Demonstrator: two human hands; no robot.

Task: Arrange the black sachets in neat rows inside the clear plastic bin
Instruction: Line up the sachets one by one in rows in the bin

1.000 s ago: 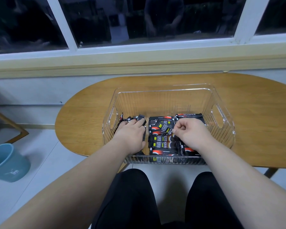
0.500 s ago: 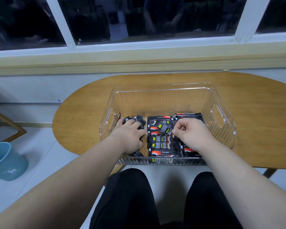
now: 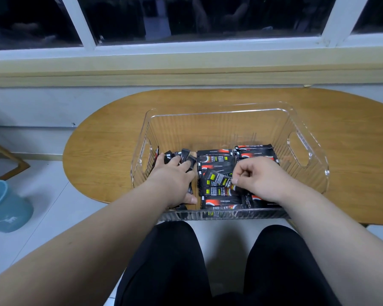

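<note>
A clear plastic bin [image 3: 217,115] stands on the wooden table [image 3: 111,138] in front of me. Several black sachets lie flat in a middle row [image 3: 215,159] and a right row [image 3: 255,152] inside it. My left hand [image 3: 175,182] lies palm down on a loose pile of black sachets [image 3: 181,154] at the bin's left side, its fingers over them. My right hand [image 3: 259,180] pinches one black sachet [image 3: 217,180] by its end and holds it tilted above the middle row.
The bin's far half shows bare wood through its floor. A light blue bucket [image 3: 5,206] stands on the floor at the left. A window sill and wall run behind the table. My knees sit below the bin's near edge.
My right hand has lifted one sachet out of the middle row and now holds it tilted to the left. My left hand stays on the left pile, shifted slightly.
</note>
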